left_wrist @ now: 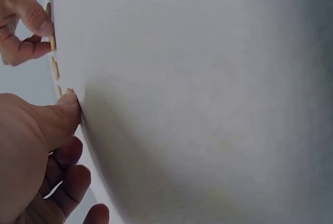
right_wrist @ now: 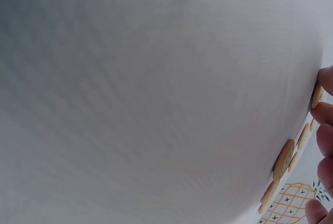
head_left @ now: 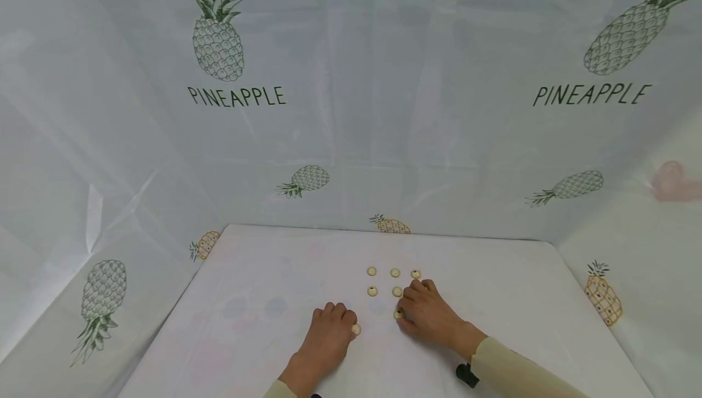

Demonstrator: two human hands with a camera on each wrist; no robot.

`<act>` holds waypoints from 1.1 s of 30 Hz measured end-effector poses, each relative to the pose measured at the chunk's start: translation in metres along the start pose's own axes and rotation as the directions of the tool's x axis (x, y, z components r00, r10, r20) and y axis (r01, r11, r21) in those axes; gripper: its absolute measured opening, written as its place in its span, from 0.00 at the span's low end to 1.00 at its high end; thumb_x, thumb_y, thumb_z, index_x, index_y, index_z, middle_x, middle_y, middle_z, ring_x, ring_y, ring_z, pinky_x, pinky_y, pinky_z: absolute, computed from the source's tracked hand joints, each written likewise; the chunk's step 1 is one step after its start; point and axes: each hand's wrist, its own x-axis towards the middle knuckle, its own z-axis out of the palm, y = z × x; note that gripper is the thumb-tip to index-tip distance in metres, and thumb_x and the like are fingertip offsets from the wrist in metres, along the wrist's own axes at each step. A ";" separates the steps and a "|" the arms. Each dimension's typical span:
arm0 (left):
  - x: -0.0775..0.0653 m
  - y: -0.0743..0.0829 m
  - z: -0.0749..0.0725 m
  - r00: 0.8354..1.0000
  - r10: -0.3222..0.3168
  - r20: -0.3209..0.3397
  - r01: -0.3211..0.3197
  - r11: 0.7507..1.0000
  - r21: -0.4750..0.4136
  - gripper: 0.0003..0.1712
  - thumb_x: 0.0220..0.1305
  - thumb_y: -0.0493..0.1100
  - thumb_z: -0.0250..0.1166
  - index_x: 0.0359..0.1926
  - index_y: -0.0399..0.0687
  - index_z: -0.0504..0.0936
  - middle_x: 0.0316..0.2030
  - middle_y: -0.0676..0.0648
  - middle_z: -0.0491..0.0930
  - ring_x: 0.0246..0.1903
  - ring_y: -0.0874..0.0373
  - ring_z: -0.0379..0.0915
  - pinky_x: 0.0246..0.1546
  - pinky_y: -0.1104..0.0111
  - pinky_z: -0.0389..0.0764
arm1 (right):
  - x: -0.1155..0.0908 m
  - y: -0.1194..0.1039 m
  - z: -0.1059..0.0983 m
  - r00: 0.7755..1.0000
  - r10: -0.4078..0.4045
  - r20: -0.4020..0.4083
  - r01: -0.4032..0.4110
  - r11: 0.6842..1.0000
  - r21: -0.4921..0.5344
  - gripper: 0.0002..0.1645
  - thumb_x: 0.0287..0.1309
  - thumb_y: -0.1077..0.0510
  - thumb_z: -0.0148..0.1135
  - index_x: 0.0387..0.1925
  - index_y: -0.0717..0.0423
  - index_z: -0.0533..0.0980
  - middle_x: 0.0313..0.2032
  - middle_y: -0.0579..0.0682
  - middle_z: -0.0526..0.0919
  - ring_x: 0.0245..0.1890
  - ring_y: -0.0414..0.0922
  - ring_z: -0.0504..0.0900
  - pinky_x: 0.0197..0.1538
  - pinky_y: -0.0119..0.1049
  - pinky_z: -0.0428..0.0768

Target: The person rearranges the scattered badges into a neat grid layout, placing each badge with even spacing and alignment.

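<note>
My left hand [head_left: 327,336] rests low over the white table, its thumb and index finger pinching a small pale round wooden button [head_left: 356,329]. To its right, my right hand [head_left: 433,317] pinches another button [head_left: 398,314] by the edge; the right wrist view shows that button [right_wrist: 317,95] between thumb and fingertip. Beyond the hands lie more buttons: one [head_left: 397,291] close to the right fingers, one [head_left: 372,291] left of it, and a back row with a left [head_left: 372,270], a middle [head_left: 395,272] and a right button [head_left: 415,274]. The left fingertips partly hide their button.
A white cloth covers the table [head_left: 263,264]. Around it hang white sheets [head_left: 395,124] printed with pineapples. A black strap or device [head_left: 467,375] sits under the right wrist. Larger in the right wrist view is one button [right_wrist: 283,160] with small dark marks.
</note>
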 end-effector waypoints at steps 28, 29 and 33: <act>0.042 0.008 -0.003 0.996 0.082 0.035 -0.087 0.981 0.175 0.15 0.72 0.55 0.69 0.45 0.50 0.80 0.35 0.53 0.74 0.36 0.58 0.64 0.37 0.62 0.68 | 0.008 -0.008 0.004 0.999 0.003 0.036 -0.003 1.000 0.000 0.08 0.60 0.46 0.75 0.32 0.43 0.84 0.34 0.38 0.81 0.40 0.40 0.69 0.53 0.47 0.71; 0.043 0.008 -0.001 0.996 0.081 0.036 -0.086 0.980 0.178 0.15 0.72 0.55 0.69 0.45 0.50 0.80 0.36 0.53 0.75 0.36 0.58 0.64 0.37 0.62 0.68 | 0.008 -0.008 0.004 0.999 0.002 0.033 -0.002 1.000 -0.004 0.08 0.60 0.46 0.74 0.32 0.43 0.84 0.34 0.38 0.81 0.40 0.40 0.69 0.53 0.47 0.71; 0.043 0.007 0.002 0.996 0.079 0.028 -0.083 0.979 0.186 0.16 0.72 0.55 0.69 0.46 0.49 0.80 0.37 0.52 0.76 0.37 0.57 0.65 0.36 0.62 0.69 | 0.008 -0.008 0.004 0.999 0.001 0.035 0.000 1.000 -0.019 0.09 0.61 0.45 0.74 0.33 0.43 0.84 0.35 0.38 0.81 0.40 0.40 0.70 0.54 0.47 0.71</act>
